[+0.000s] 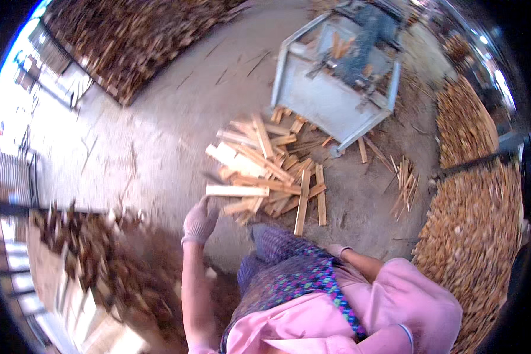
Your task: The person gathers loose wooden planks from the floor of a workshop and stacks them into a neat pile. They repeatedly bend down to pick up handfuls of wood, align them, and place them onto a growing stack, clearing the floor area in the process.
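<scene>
My left hand (200,222), in a pale knitted glove, reaches forward at the near left of a loose heap of wooden slats (259,159) on the floor. Its fingers look stretched out and are somewhat blurred. The fingertips are close to the left end of one pale slat (237,190); no grip on it shows. Beside my right thigh is my right hand (338,251), gloved as well. Its fingers are hidden by my patterned apron (295,265), so whether it holds anything does not show.
A pale blue metal machine (318,94) stands beyond the heap, with wood pieces on top. Thin sticks (405,186) lie to the right. Stacked wood (472,230) lines the right side. Another large stack (130,41) is far left; bark-like pieces (130,259) are piled near left.
</scene>
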Tool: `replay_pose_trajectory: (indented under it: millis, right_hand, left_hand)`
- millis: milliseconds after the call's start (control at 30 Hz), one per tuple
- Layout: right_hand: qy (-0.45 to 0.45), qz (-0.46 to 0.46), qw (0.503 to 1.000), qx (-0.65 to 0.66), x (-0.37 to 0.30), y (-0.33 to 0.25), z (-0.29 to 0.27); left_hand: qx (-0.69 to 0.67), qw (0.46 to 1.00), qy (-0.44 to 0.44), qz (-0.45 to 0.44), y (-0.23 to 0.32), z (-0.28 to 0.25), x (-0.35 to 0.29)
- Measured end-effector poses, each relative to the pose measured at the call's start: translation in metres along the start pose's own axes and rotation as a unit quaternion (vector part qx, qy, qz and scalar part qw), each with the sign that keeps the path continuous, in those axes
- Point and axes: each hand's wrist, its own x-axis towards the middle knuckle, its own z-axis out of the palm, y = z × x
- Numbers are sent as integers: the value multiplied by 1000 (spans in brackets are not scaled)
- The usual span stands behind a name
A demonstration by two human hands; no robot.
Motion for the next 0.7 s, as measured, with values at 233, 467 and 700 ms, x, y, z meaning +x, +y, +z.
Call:
replay_pose_trajectory:
  millis: [233,467,700]
  right_hand:
    - [61,-36,997,14,66,-175,-147]
    - [148,52,981,111,62,-256,-183]
    - [181,208,915,293,65,-318,-107]
  left_hand:
    - [4,996,-32,-82,-138,-20,4]
    - [-89,981,-171,-32,-394,38,51]
    - [230,907,-305,177,-477,8,152]
